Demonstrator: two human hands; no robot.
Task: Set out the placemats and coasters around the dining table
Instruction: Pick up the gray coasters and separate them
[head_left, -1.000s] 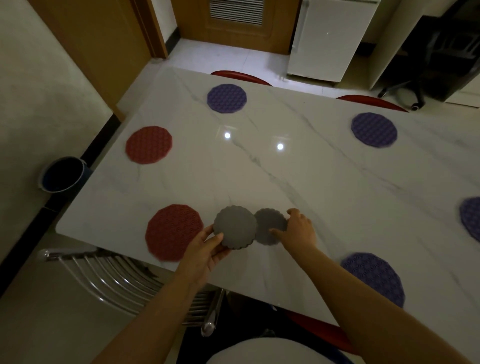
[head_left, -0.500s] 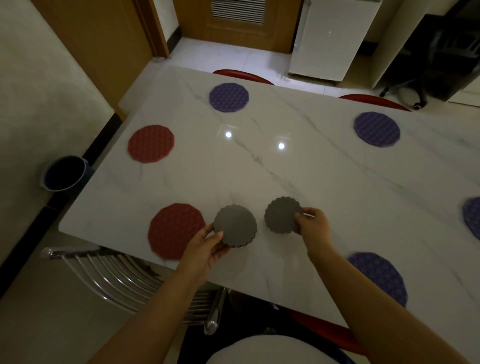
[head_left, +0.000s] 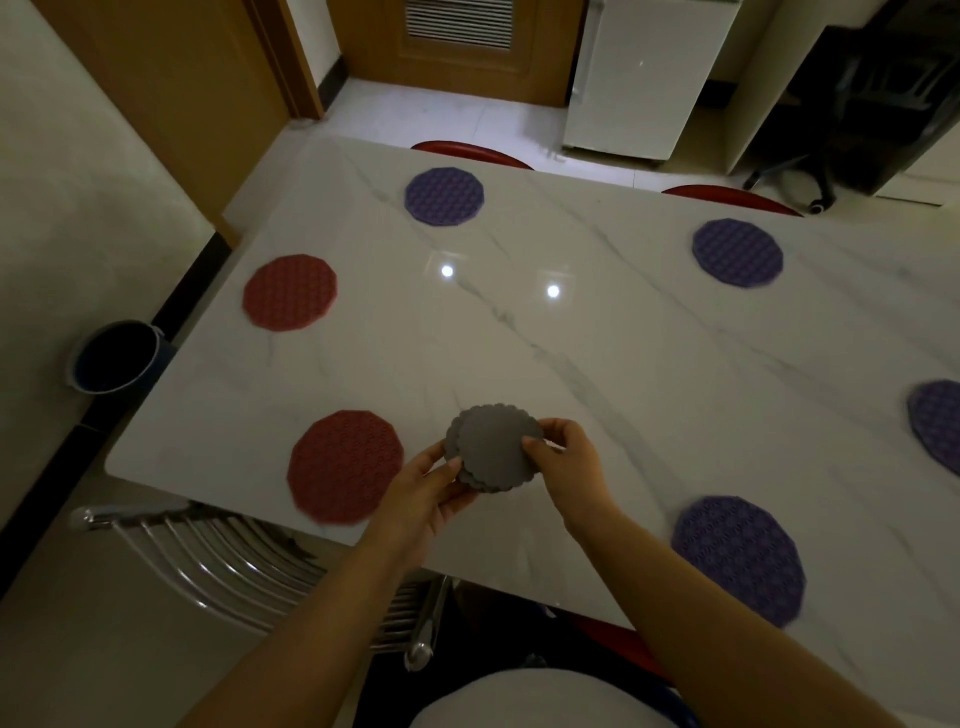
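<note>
your left hand (head_left: 431, 483) & right hand (head_left: 571, 462) both grip the grey coasters (head_left: 493, 447): two scalloped discs, one overlapping the other, held just above the near part of the marble worktop (head_left: 571, 364). left thumb is on the lower-left rim, right thumb & fingers pinch the right rim. just to the left lies the near red placemat (head_left: 345, 465); the far red placemat (head_left: 290, 292) sits at the left end. purple placemats (head_left: 737, 558) lie near-right, at the right edge & along the far side. a bucket (head_left: 114, 358) is on the floor, left.
</note>
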